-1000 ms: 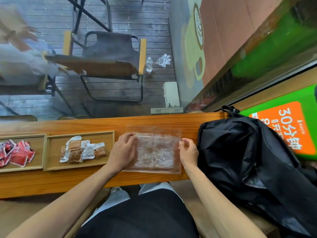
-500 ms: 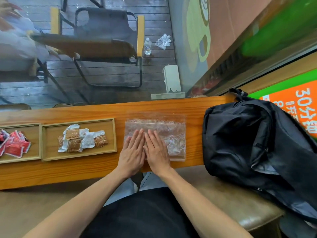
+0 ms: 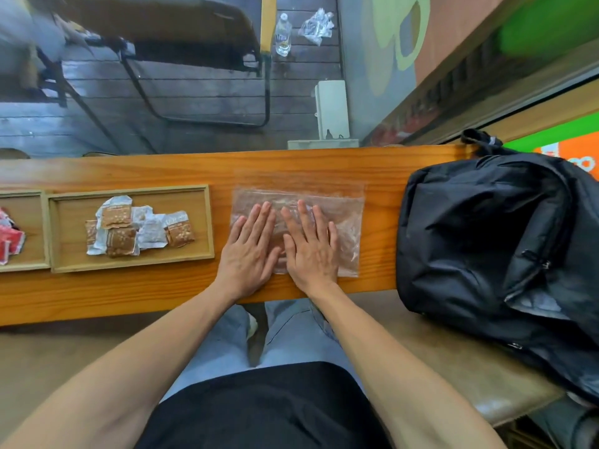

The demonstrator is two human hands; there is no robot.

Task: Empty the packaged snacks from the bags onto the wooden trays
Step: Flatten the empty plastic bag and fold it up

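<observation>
A clear plastic zip bag [image 3: 346, 218] lies flat on the wooden counter [image 3: 291, 170]. My left hand [image 3: 249, 251] and my right hand [image 3: 311, 247] press down on it side by side, palms flat and fingers straight. Left of the bag a wooden tray [image 3: 129, 264] holds several brown and white snack packets [image 3: 139, 230]. A second wooden tray [image 3: 32, 264] at the far left holds red snack packets [image 3: 9, 241], partly cut off by the frame edge.
A black backpack [image 3: 496, 254] stands at the right, partly on the counter end and partly on a padded bench [image 3: 470, 377]. Beyond the counter's far edge a window looks onto a deck with a chair and a bottle.
My hands left the bag's two side edges, came together on its middle and now press it flat. The view has shifted slightly.
</observation>
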